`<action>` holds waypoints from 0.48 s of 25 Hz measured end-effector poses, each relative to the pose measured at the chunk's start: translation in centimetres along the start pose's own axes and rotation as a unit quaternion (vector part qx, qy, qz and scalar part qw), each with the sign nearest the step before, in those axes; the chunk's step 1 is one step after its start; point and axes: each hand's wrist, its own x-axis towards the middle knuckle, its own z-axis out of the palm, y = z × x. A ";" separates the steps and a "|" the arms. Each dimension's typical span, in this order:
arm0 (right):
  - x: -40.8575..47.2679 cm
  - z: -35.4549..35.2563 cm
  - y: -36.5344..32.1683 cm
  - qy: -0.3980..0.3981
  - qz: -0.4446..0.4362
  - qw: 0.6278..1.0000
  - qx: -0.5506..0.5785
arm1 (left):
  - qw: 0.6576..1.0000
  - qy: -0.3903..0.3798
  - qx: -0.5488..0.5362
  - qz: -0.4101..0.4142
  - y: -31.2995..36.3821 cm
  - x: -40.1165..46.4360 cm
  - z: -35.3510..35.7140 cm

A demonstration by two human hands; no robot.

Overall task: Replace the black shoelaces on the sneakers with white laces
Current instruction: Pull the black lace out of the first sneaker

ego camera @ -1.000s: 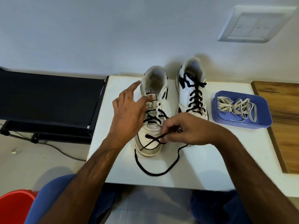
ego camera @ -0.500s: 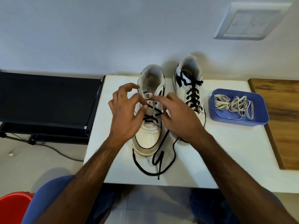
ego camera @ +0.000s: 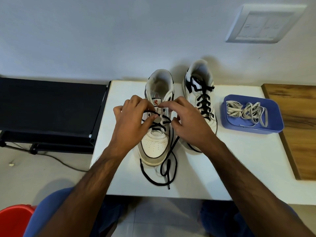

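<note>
Pulling the black lace out of the near sneaker

Both hands sit on the near sneaker (ego camera: 156, 134) on the white desk (ego camera: 239, 168). The left hand (ego camera: 131, 124) pinches the black lace (ego camera: 168, 168) at a hole, and the right hand (ego camera: 186, 124) curls beside it, I think to loosen it. The floppy white laces (ego camera: 246, 112) wait in the blue tray (ego camera: 277, 124).

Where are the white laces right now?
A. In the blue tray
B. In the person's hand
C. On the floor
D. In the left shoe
A: the white laces lie bundled in the blue tray, to the right of the sneakers, while both hands work on a black lace.
</note>
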 end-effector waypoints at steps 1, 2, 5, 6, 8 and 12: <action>0.0 0.0 0.0 0.000 0.001 1.000 0.005 | 1.000 0.003 0.015 0.009 0.0 -0.1 0.1; 0.0 0.0 0.0 0.000 0.002 1.000 0.008 | 0.999 0.001 0.031 0.015 0.0 -0.1 0.2; -0.1 0.0 -0.2 0.002 0.006 1.000 0.003 | 0.998 0.005 0.058 0.025 0.2 -0.4 0.7; -0.1 0.0 -0.3 0.005 0.007 1.000 0.000 | 0.998 0.013 0.060 0.023 0.3 -0.4 0.8; -0.1 0.0 -0.3 0.010 0.007 1.000 -0.004 | 0.999 0.044 0.025 0.002 0.4 -0.3 0.9; 0.0 -0.1 -0.1 0.011 0.013 1.000 -0.001 | 0.900 0.184 -0.365 -0.155 0.0 0.6 -0.6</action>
